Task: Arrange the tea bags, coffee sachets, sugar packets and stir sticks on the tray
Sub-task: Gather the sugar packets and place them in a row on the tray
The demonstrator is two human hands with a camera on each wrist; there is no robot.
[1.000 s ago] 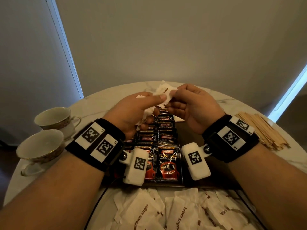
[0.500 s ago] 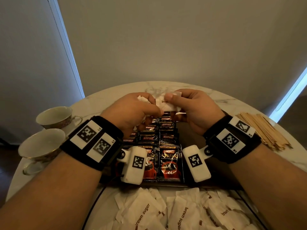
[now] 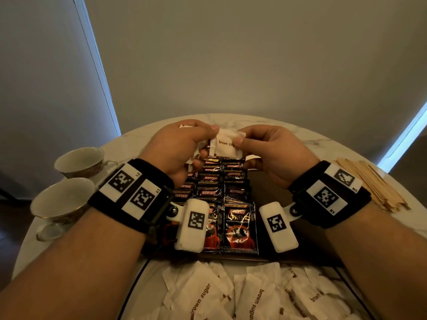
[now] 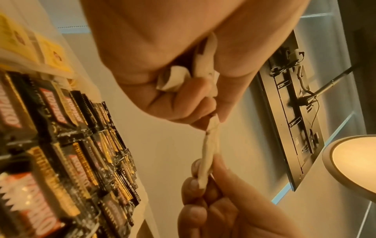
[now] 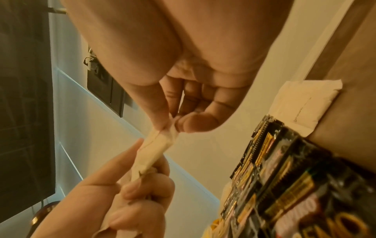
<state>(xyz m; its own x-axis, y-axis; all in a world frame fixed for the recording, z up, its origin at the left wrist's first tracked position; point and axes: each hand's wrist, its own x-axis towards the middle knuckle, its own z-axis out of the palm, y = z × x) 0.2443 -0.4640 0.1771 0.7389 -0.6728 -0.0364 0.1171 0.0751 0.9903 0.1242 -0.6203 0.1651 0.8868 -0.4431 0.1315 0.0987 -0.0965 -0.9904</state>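
Note:
A white brown sugar packet (image 3: 225,146) hangs above the far end of the tray (image 3: 270,181), pinched at its two ends by both hands. My left hand (image 3: 209,142) grips its left end and keeps more white packets (image 4: 203,67) bunched in the palm. My right hand (image 3: 241,150) pinches the right end between thumb and forefinger (image 5: 160,119). Black and red coffee sachets (image 3: 221,188) lie in overlapping rows on the tray. Wooden stir sticks (image 3: 369,183) are heaped on the table at the right. Loose sugar packets (image 3: 242,294) lie near me.
Two teacups (image 3: 79,161) (image 3: 62,199) stand on the round marble table (image 3: 143,139) at the left. One white packet (image 5: 305,103) lies on the tray's right part. Yellow sachets in a clear bag (image 4: 24,40) lie beyond the coffee rows. A black cable (image 3: 138,276) runs off the front edge.
The packet has been turned from a tilted pinch to flat between both hands, print facing me. Both hands stay over the tray's far end.

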